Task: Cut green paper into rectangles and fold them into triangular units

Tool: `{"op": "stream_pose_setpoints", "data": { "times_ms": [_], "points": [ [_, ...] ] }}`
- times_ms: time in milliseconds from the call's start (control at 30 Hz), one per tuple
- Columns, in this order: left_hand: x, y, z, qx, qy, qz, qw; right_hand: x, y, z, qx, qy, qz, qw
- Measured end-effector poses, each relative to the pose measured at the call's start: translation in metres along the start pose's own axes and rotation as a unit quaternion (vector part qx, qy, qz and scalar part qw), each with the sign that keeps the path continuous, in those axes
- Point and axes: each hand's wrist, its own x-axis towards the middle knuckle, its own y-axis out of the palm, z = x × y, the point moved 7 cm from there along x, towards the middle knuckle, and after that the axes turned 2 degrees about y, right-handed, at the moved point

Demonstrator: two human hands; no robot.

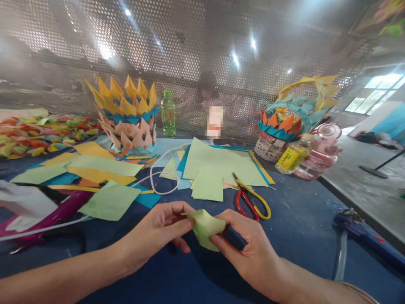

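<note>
Between my two hands, just above the blue tabletop, is a small light-green piece of paper, bent and partly folded. My left hand pinches its left edge between thumb and fingers. On the right side, the thumb and fingers of my right hand grip the opposite edge. Beyond them lies a stack of light-green paper sheets, with blue and yellow sheets showing underneath. Scissors with one red and one yellow handle rest beside the stack, near my right hand. A loose green paper square lies to the left.
Paper crowns and a green bottle stand at the back left. A decorated basket, a yellow-labelled bottle and a pink jar are at right. A blue glue gun lies far right; a white cord loops left.
</note>
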Motion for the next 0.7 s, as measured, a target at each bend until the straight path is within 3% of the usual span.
{"op": "stream_pose_setpoints", "data": {
  "times_ms": [200, 400, 533, 700],
  "points": [
    [0.000, 0.002, -0.002, 0.026, 0.005, 0.001, 1.000, 0.001, -0.002, -0.009, 0.007, 0.033, -0.003, 0.999],
    [0.001, 0.000, -0.008, 0.082, 0.040, -0.025, 0.996, 0.003, -0.008, -0.003, -0.001, -0.006, -0.038, 0.999],
    [-0.002, -0.003, -0.025, 0.129, 0.171, -0.051, 0.976, 0.001, -0.010, 0.002, -0.029, -0.054, -0.044, 0.997],
    [-0.017, 0.004, -0.037, 0.326, 0.331, -0.037, 0.885, -0.002, -0.004, 0.009, -0.120, -0.151, -0.003, 0.981]
  ]
}}
